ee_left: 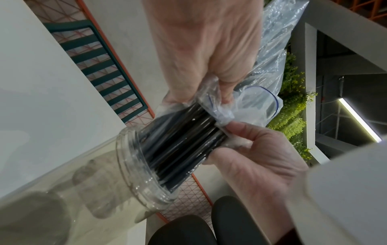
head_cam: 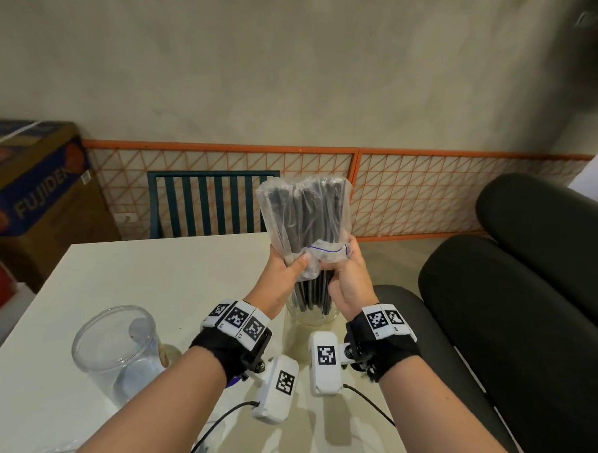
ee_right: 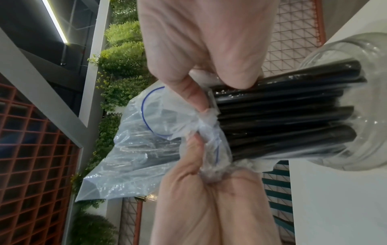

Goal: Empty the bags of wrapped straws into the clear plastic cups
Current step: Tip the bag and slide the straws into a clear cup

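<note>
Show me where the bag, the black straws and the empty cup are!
bag (head_cam: 293,205): head view, on its clear upper part.
black straws (ee_left: 180,145): left wrist view, on the bundle entering a cup.
empty cup (head_cam: 90,333): head view, on its near left rim.

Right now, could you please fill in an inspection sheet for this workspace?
Surface: pale table, part bare.
Job's things: clear bag upended over a clear cup; black wrapped straws sliding out of the bag into it. Second cup stands nearer left, no straws.
Clutter: nothing seen.
Grippers: left hand and right hand both pinch the bag's mouth.
Cables: black leads from the wrist cameras cross the table.
Surroundings: green chair, orange grille, dark cushions, cardboard box.
</note>
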Demonstrator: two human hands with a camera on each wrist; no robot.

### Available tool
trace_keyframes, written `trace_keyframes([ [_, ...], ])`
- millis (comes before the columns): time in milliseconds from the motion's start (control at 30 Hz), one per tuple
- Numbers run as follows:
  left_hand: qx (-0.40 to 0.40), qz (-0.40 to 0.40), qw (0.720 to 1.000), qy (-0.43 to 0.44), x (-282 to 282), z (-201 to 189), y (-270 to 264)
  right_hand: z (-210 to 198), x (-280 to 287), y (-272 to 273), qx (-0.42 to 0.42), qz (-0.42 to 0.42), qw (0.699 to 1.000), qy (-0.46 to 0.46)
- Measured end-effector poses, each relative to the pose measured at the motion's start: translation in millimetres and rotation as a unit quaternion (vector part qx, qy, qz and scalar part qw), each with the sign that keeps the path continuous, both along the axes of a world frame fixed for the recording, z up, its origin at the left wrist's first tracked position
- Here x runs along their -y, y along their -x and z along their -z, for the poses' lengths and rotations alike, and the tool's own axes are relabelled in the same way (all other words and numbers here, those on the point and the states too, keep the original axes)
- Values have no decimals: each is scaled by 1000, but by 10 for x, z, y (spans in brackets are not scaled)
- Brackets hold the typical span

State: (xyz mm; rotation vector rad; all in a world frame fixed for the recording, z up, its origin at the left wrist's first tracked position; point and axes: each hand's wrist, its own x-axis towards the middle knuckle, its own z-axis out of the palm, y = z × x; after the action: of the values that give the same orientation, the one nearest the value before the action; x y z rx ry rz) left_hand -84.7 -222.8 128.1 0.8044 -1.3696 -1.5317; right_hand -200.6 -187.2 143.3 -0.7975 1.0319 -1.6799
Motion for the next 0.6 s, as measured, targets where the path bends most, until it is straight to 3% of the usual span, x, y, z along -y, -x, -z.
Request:
trace_keyframes([
  [267,5,-9,1000,2,43,94,-40,-7,92,-25,37,-5,999,6],
  [400,-13,11,1000,-9,144,69,-138,-14,88,30,0,-119,993,5],
  [500,-23,21,999,-43,195,101,-233,-3,77,141,-143,-244,959,-16],
  [600,-11,46,998,-45,252,146,-271,-44,83,247,-291,-288,911,-44],
])
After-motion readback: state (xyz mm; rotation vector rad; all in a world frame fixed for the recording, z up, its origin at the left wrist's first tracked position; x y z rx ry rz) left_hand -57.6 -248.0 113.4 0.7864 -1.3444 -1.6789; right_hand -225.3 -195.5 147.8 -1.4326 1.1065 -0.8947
